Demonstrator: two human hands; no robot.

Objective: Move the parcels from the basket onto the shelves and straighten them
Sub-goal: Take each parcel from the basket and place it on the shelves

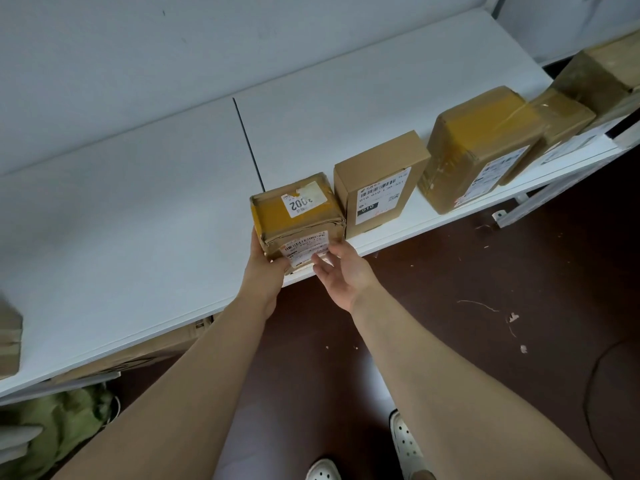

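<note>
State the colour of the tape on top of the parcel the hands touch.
The tape is mustard yellow on the brown parcel; clearest in the head view.

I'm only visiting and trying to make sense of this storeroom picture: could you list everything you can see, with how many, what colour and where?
Shelf: one, white, across the view.
Taped parcel: one, brown with yellow tape, shelf's front edge.
Labelled box: one, plain brown, just right of it.
Other parcels: at least three, brown, further right.
Edge parcel: one, brown, far left, cut off.
Cartons: count unclear, brown, under the shelf.
Bundle: one, green, lower left.
Floor: dark brown, scattered scraps.
Shoes: two, white, bottom.
Left grip: the left hand, holds the taped parcel's left side.
Right grip: the right hand, straight fingers touching its front label.
</note>
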